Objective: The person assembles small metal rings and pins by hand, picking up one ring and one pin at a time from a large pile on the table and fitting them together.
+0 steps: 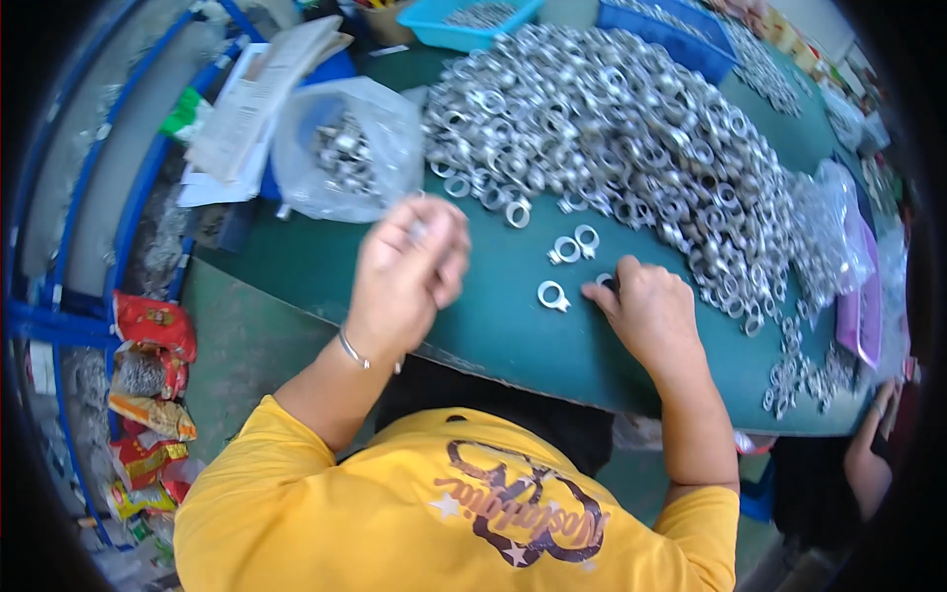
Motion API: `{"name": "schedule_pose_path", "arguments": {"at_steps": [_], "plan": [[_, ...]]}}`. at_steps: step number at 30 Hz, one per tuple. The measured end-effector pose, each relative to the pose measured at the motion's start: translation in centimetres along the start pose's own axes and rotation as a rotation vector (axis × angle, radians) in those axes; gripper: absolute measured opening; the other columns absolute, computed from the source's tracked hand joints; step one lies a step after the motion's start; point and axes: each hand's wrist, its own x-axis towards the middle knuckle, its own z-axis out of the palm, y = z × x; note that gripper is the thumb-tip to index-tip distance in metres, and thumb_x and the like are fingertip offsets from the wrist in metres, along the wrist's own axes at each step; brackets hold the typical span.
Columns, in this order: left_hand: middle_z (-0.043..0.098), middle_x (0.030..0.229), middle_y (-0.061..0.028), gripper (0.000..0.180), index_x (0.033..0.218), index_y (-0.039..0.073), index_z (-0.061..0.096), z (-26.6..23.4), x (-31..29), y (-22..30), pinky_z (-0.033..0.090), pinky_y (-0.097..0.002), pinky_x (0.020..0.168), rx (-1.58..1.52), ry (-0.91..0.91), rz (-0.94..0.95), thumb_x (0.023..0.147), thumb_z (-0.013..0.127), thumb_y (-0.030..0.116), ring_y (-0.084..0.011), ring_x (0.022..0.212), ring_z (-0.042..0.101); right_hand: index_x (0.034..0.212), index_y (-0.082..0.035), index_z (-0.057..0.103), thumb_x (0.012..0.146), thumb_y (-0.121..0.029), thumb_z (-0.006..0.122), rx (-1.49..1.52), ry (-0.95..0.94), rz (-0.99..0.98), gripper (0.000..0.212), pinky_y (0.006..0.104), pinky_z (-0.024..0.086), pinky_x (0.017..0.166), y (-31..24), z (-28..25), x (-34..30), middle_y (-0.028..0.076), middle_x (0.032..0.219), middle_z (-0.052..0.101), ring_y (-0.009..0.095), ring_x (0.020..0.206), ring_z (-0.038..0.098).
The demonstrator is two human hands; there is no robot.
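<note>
My left hand (pixel 406 264) is raised near the table's front edge, beside a clear plastic bag (pixel 296 148) of small metal parts. Its fingers are curled together, somewhat blurred; a pale bit shows between them, too small to name. Down at the tabletop, my right hand (pixel 653 311) has thumb and forefinger closed about a silvery metal ring (pixel 605 281), mostly covered by the fingers. Just left of it lies a loose ring with a small tab (pixel 552 295). Two more loose rings (pixel 564 250) lie farther back, before a large heap of similar rings (pixel 592 118).
Behind the heap stand a light-blue tray (pixel 472 37) and a dark-blue bin (pixel 681 47). A purple tray (pixel 860 296) and a plastic bag (pixel 838 222) are at right. Blue shelving (pixel 59 326) and snack packets (pixel 153 326) line the left. Another person's arm (pixel 870 459) shows at lower right.
</note>
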Motion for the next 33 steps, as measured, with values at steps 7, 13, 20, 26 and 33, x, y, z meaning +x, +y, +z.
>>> {"name": "schedule_pose_path", "arguments": {"at_steps": [7,13,20,26,33], "plan": [[0.051,0.113,-0.0239,0.043,0.112,-0.004,0.051,-11.4,9.6,5.2,0.034,-0.0402,0.094,1.17,0.563,0.716,0.077,0.061,0.019,-0.0367,0.108,0.045,0.086,0.004,0.059,0.07,-0.008,0.06,0.742,-0.059,-0.112,0.021,0.0335,0.05,0.061,0.0,-0.6,2.1,0.013,0.071,0.064,0.024,0.064,0.063],[0.055,0.091,-0.0077,0.022,0.089,0.003,0.059,-1.7,4.2,0.4,0.045,-0.0253,0.065,0.951,0.184,0.862,0.069,0.069,0.001,-0.0153,0.074,0.052,0.096,0.003,0.062,0.086,0.0,0.051,1.539,-0.196,-0.029,0.015,0.0232,0.053,0.06,0.5,1.6,2.5,0.008,0.089,0.063,0.016,0.078,0.065],[0.055,0.081,-0.0044,0.036,0.083,0.003,0.059,3.3,2.3,-6.3,0.041,-0.0215,0.055,0.81,-0.31,0.621,0.058,0.083,0.01,-0.0094,0.061,0.047,0.083,0.001,0.058,0.079,0.003,0.061,1.452,0.078,-0.087,0.006,0.0204,0.049,0.053,0.2,2.6,1.8,0.005,0.079,0.063,0.01,0.066,0.061],[0.057,0.083,-0.0064,0.021,0.089,-0.001,0.06,2.5,2.6,-6.9,0.044,-0.0208,0.056,0.838,-0.329,0.768,0.071,0.071,0.0,-0.0109,0.063,0.054,0.086,0.001,0.06,0.074,0.004,0.064,1.173,0.413,-0.377,0.013,0.022,0.051,0.058,0.6,2.8,2.3,0.009,0.087,0.062,0.012,0.069,0.061],[0.06,0.092,-0.0101,0.017,0.099,-0.006,0.056,2.1,2.5,-6.9,0.052,-0.0228,0.068,0.326,-0.304,0.299,0.082,0.057,-0.006,-0.015,0.08,0.062,0.086,0.002,0.062,0.073,0.002,0.068,1.31,0.186,-0.334,0.014,0.0253,0.053,0.063,0.7,2.7,2.5,0.01,0.094,0.061,0.015,0.077,0.062]]}}
